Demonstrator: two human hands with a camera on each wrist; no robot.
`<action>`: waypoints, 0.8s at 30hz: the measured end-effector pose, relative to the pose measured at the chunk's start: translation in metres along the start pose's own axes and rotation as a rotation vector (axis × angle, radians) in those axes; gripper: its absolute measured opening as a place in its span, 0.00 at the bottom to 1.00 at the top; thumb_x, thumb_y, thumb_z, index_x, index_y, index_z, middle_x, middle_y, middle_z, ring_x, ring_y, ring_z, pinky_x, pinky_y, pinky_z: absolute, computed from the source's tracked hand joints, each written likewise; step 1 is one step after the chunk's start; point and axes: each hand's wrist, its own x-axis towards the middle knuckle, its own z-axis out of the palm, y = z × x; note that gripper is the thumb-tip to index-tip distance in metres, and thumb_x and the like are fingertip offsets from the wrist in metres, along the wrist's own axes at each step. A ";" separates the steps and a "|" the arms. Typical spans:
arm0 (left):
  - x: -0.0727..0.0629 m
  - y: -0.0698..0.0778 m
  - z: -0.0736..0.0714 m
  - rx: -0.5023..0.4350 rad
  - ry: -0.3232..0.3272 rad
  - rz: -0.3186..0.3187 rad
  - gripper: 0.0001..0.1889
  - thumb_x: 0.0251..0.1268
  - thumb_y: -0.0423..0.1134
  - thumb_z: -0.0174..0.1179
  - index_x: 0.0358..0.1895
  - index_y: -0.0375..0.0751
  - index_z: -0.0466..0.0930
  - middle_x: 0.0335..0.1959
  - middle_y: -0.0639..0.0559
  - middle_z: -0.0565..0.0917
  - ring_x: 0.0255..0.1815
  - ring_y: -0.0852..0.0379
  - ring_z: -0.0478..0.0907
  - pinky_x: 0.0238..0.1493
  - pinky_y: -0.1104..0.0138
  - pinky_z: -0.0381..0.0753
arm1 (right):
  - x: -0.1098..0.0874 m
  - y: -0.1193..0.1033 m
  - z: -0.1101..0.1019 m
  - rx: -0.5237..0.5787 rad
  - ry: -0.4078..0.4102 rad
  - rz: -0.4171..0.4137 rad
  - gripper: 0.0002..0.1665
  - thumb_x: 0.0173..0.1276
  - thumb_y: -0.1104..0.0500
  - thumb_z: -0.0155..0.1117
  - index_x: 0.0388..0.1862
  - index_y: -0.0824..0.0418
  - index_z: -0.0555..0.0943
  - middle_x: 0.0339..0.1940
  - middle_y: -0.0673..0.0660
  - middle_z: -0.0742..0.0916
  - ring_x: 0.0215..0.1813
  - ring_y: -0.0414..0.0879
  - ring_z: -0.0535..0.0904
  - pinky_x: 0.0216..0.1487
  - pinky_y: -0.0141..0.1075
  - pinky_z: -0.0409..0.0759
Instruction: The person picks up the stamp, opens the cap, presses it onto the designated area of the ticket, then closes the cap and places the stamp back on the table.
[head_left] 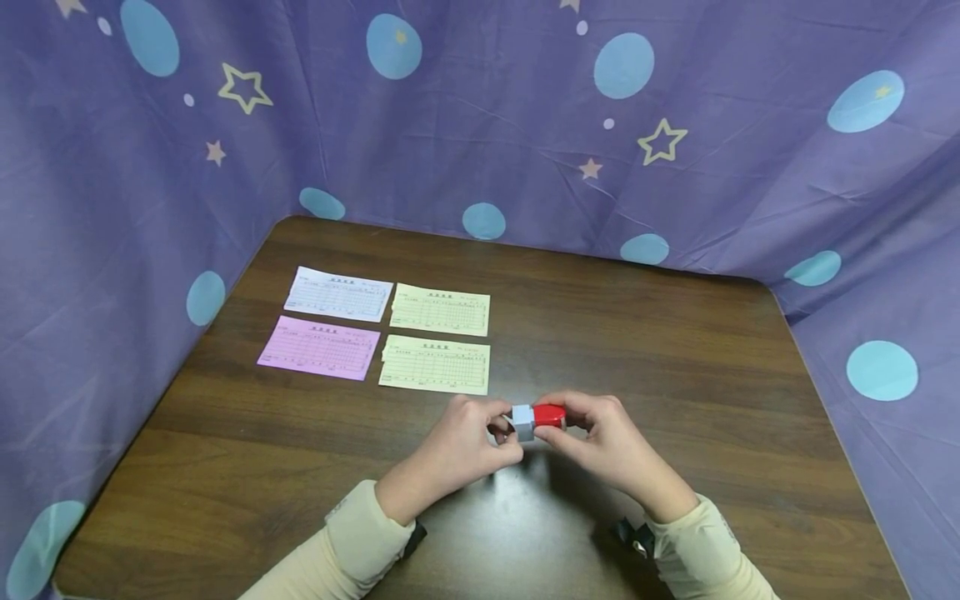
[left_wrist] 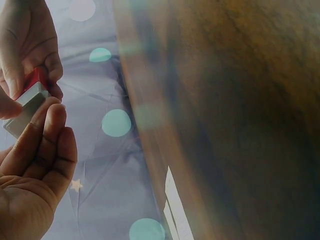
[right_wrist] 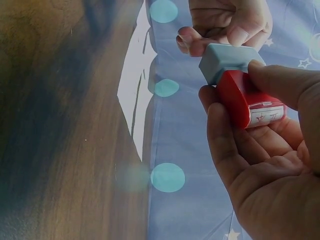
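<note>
A small stamp with a red body [head_left: 550,416] and a light grey cap [head_left: 523,422] is held sideways between both hands over the table. My left hand [head_left: 468,442] pinches the grey cap between thumb and fingers. From the other side, my right hand [head_left: 603,433] grips the red body. In the right wrist view, a white label with red characters shows on the end of the red body [right_wrist: 235,100], and the grey cap [right_wrist: 225,57] sits against it. The left wrist view shows the left thumb on the grey cap [left_wrist: 25,110].
Left of the hands, four-cornered printed slips lie in two rows: a white slip [head_left: 337,296], a pink slip [head_left: 320,348], and two yellow slips [head_left: 440,310]. The brown wooden table [head_left: 675,350] is bordered by a purple patterned curtain [head_left: 495,125].
</note>
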 end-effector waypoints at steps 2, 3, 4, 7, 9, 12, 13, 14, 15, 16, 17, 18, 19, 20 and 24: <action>0.000 0.000 0.001 -0.002 0.004 -0.006 0.07 0.43 0.26 0.63 0.26 0.40 0.80 0.19 0.60 0.82 0.21 0.71 0.75 0.21 0.78 0.74 | -0.001 0.002 0.000 0.012 0.000 -0.010 0.14 0.63 0.69 0.75 0.46 0.57 0.86 0.37 0.50 0.89 0.37 0.45 0.85 0.40 0.38 0.84; -0.001 0.000 0.001 -0.003 0.008 -0.007 0.07 0.43 0.26 0.63 0.27 0.40 0.81 0.19 0.60 0.82 0.21 0.71 0.75 0.21 0.78 0.74 | -0.002 0.007 0.000 0.017 -0.001 -0.008 0.15 0.63 0.68 0.75 0.47 0.55 0.86 0.37 0.50 0.89 0.37 0.45 0.85 0.41 0.38 0.84; -0.001 -0.001 0.001 -0.002 0.014 -0.004 0.07 0.42 0.26 0.63 0.27 0.40 0.81 0.19 0.60 0.82 0.21 0.72 0.75 0.21 0.78 0.74 | -0.002 0.008 0.001 0.018 -0.001 -0.006 0.15 0.63 0.68 0.75 0.47 0.56 0.86 0.37 0.50 0.89 0.37 0.45 0.85 0.41 0.38 0.84; -0.002 -0.002 0.003 0.003 0.036 0.006 0.06 0.42 0.27 0.63 0.27 0.41 0.81 0.20 0.60 0.83 0.21 0.73 0.75 0.21 0.78 0.74 | -0.002 0.009 0.001 0.015 0.002 0.000 0.16 0.62 0.70 0.75 0.47 0.57 0.86 0.37 0.52 0.89 0.37 0.45 0.85 0.40 0.38 0.84; -0.002 -0.002 0.003 0.000 0.052 0.017 0.06 0.42 0.27 0.63 0.27 0.41 0.81 0.20 0.60 0.83 0.21 0.73 0.76 0.21 0.78 0.74 | -0.002 0.007 0.001 0.010 0.003 0.008 0.16 0.62 0.71 0.75 0.47 0.58 0.86 0.37 0.52 0.89 0.37 0.44 0.85 0.41 0.38 0.84; -0.003 -0.003 0.004 -0.007 0.064 0.029 0.06 0.43 0.28 0.63 0.27 0.41 0.82 0.20 0.60 0.83 0.22 0.73 0.76 0.21 0.78 0.75 | 0.000 0.001 0.001 0.003 0.007 0.013 0.16 0.61 0.73 0.74 0.45 0.60 0.86 0.36 0.52 0.89 0.37 0.44 0.84 0.40 0.38 0.85; -0.003 -0.004 0.004 -0.005 0.064 0.032 0.06 0.43 0.27 0.63 0.28 0.41 0.82 0.21 0.60 0.83 0.22 0.73 0.77 0.21 0.78 0.75 | 0.000 -0.003 0.000 0.000 0.009 0.011 0.15 0.60 0.74 0.74 0.45 0.61 0.86 0.36 0.52 0.89 0.37 0.44 0.84 0.41 0.38 0.85; -0.002 -0.004 0.004 0.001 0.061 0.034 0.06 0.44 0.27 0.63 0.28 0.41 0.82 0.20 0.59 0.83 0.22 0.73 0.76 0.21 0.78 0.75 | 0.001 -0.008 0.000 -0.005 0.012 0.007 0.15 0.60 0.74 0.74 0.44 0.63 0.86 0.36 0.52 0.88 0.36 0.44 0.84 0.40 0.38 0.85; -0.002 -0.004 0.003 0.010 0.055 0.035 0.06 0.44 0.27 0.63 0.28 0.40 0.83 0.20 0.59 0.83 0.21 0.72 0.76 0.22 0.78 0.75 | 0.002 -0.013 -0.001 -0.010 0.014 0.005 0.15 0.59 0.75 0.74 0.43 0.64 0.86 0.35 0.52 0.88 0.36 0.45 0.84 0.40 0.38 0.85; -0.002 -0.004 0.003 0.024 0.046 0.036 0.06 0.45 0.27 0.63 0.29 0.39 0.83 0.21 0.59 0.82 0.21 0.71 0.76 0.22 0.78 0.75 | 0.003 -0.017 -0.001 -0.015 0.016 -0.004 0.14 0.59 0.75 0.74 0.43 0.65 0.86 0.35 0.52 0.88 0.36 0.45 0.84 0.40 0.38 0.84; -0.002 -0.004 0.003 0.041 0.035 0.036 0.06 0.45 0.27 0.63 0.29 0.38 0.83 0.21 0.58 0.82 0.21 0.69 0.76 0.22 0.78 0.74 | 0.003 -0.021 -0.002 -0.020 0.017 -0.011 0.14 0.59 0.75 0.74 0.43 0.65 0.85 0.35 0.53 0.88 0.35 0.45 0.84 0.39 0.38 0.84; -0.002 -0.004 0.002 0.056 0.023 0.035 0.06 0.46 0.26 0.63 0.30 0.37 0.83 0.21 0.58 0.81 0.21 0.67 0.77 0.22 0.78 0.74 | 0.004 -0.025 -0.002 -0.024 0.016 -0.016 0.14 0.59 0.75 0.74 0.43 0.66 0.85 0.35 0.53 0.88 0.35 0.45 0.84 0.39 0.39 0.84; -0.002 -0.003 0.002 0.069 0.010 0.030 0.06 0.46 0.26 0.63 0.31 0.37 0.83 0.21 0.57 0.81 0.21 0.66 0.77 0.23 0.79 0.74 | 0.004 -0.027 -0.002 -0.029 0.016 -0.020 0.14 0.59 0.75 0.74 0.43 0.66 0.85 0.35 0.53 0.88 0.35 0.44 0.83 0.39 0.38 0.84; -0.002 -0.003 0.001 0.080 0.000 0.025 0.06 0.47 0.26 0.64 0.32 0.36 0.84 0.22 0.56 0.81 0.21 0.64 0.77 0.23 0.78 0.74 | 0.004 -0.028 -0.003 -0.032 0.015 -0.015 0.13 0.59 0.75 0.74 0.43 0.66 0.85 0.35 0.53 0.88 0.35 0.44 0.83 0.39 0.39 0.84; -0.002 -0.001 -0.001 0.082 -0.014 0.005 0.11 0.49 0.26 0.65 0.39 0.31 0.85 0.26 0.52 0.84 0.24 0.62 0.79 0.26 0.76 0.77 | 0.004 -0.024 -0.002 -0.034 0.015 -0.007 0.14 0.59 0.75 0.74 0.43 0.66 0.85 0.35 0.53 0.88 0.35 0.44 0.84 0.39 0.40 0.85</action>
